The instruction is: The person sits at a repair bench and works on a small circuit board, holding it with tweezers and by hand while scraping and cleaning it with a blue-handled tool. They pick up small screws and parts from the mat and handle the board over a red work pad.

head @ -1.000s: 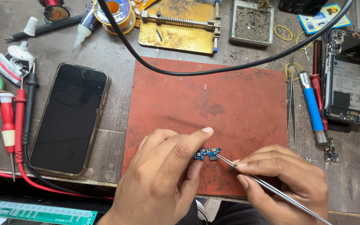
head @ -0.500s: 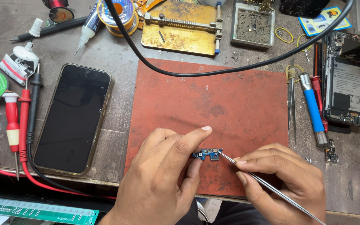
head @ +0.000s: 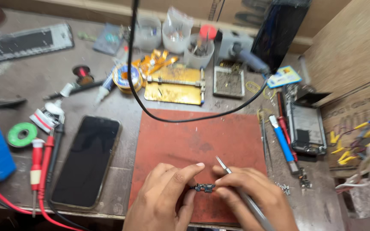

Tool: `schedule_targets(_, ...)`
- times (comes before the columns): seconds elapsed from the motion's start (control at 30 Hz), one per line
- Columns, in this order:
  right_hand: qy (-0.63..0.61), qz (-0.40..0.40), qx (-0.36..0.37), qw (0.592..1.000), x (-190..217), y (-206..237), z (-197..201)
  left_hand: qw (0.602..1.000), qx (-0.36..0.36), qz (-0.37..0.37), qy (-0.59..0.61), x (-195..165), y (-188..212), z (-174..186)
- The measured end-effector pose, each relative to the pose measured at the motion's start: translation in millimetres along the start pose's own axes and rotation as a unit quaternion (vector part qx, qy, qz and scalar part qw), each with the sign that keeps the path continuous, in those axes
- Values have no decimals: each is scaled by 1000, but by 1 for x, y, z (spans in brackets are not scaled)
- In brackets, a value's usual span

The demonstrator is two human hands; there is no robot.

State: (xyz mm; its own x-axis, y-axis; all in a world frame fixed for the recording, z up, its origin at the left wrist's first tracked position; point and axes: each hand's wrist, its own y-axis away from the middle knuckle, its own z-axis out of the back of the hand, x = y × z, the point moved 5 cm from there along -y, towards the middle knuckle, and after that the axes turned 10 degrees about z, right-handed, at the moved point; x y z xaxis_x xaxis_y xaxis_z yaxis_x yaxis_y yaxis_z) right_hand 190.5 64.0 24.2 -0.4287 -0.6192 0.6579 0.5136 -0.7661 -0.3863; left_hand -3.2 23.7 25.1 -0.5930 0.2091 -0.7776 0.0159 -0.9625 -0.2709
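Observation:
Near the front edge of a reddish-brown work mat (head: 202,137), my left hand (head: 161,199) pinches a small dark circuit board (head: 204,188) between thumb and forefinger. My right hand (head: 255,196) touches the board's right end and holds metal tweezers (head: 223,164), whose tip points up and away over the mat. Both hands rest low on the mat, fingers touching around the board.
A black phone (head: 86,160) lies face up left of the mat, beside red and black probes (head: 43,162). Behind the mat sit a gold board holder (head: 174,85), solder spool (head: 127,77) and cups. An opened phone (head: 307,128), blue pen (head: 282,139) lie right. A black cable (head: 150,113) crosses overhead.
The view has tilted up and back, showing more of the bench behind. My right hand has turned the tweezers so the tip points up over the mat instead of at the board.

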Motion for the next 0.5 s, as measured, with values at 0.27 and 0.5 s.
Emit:
schedule_targets(0.27,10,-65,19,998,-5,-8,-13,1000,14,-9,14,6,3,-2)
schedule_targets(0.5,59,-110,-85,989,-49,-67,39,992,67,-79,-67,0,10,-16)
